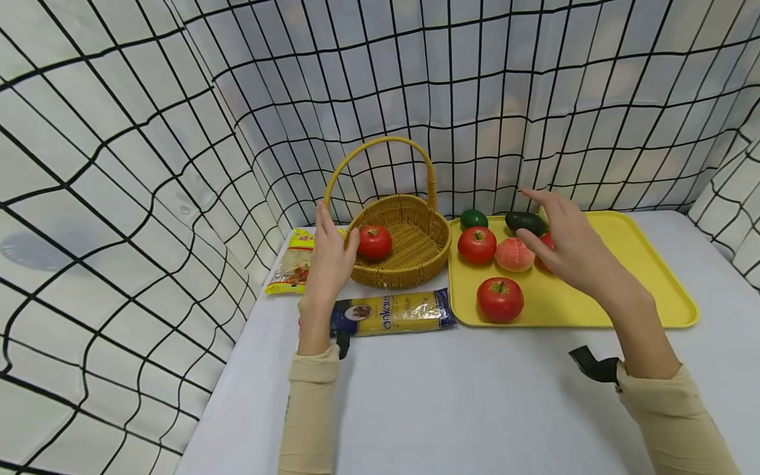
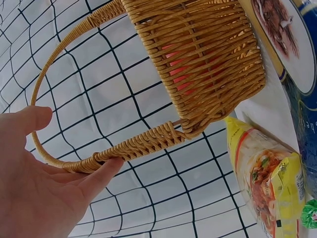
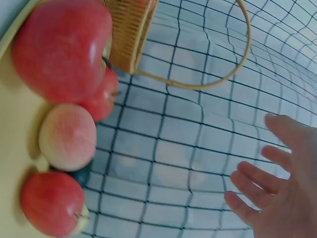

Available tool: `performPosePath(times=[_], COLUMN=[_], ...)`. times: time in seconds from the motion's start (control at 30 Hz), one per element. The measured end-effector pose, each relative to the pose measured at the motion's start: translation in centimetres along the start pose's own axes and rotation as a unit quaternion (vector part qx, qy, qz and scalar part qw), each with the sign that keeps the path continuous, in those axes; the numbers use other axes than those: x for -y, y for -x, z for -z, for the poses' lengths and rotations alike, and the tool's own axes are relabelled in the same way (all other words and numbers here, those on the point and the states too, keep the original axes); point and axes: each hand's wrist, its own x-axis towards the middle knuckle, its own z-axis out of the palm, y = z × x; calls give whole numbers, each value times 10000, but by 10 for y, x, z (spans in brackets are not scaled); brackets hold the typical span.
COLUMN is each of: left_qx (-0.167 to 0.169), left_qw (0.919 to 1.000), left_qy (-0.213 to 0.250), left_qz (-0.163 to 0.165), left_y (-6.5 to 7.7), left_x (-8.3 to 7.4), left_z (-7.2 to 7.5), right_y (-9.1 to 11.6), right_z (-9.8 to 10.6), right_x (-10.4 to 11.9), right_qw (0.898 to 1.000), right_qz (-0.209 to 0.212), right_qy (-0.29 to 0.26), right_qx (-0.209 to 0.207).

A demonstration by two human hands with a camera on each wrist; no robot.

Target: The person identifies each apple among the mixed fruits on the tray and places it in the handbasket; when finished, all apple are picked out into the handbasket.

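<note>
At the left side of the wicker basket (image 1: 410, 274), my left hand (image 1: 329, 260) has its fingers extended and thumb apart. In the left wrist view, its fingers overlap the basket's arched handle (image 2: 143, 144). A red apple (image 1: 375, 243) lies inside the basket. My right hand (image 1: 570, 244) hovers above the yellow tray (image 1: 653, 297), fingers spread and holding nothing. On the tray are a front red apple (image 1: 501, 301), another apple (image 1: 477, 245), a peach (image 1: 514, 255) and a dark green avocado-like item (image 1: 525, 222). My right hand partly hides one more apple (image 1: 547, 241).
A spaghetti pack (image 1: 394, 313) lies before the basket on the white table (image 1: 451, 396). Left of the basket is a yellow food packet (image 1: 291, 264), partly behind my left hand. A green round item (image 1: 473, 219) sits at the tray's back corner. Black netting (image 1: 475, 99) surrounds the table.
</note>
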Motion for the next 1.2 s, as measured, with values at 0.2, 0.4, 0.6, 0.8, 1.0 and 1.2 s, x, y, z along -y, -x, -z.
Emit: performPosePath(times=[0.2,0.4,0.6,0.8,1.0,1.2], left_qx=[49,-3,-6,-23,24,56], left_qw=[9999,10000,9999,9999,9999,9998], left_qy=[3,-44,-105,-146,-95,-184], left_qz=[-104,-53,-31,1,36,53], left_y=[-3,-3,-1,1,2,1], left_x=[-1,0,1,2,1,1], left_z=[-6,-5,-3,-1,0,-2], right_y=[19,25,30,29,30,32], right_z=[21,39,48,52,54,53], right_x=[-6,-15,-23,-29,-31,-34], right_qw=[9986,9971,9959,9941,9938,9944], right_qz=[-43,-134,-393,-447,-590,-675], right_qy=[412,472,502,597,575,458], right_qx=[-343,-581,-641,-783,-746,-671])
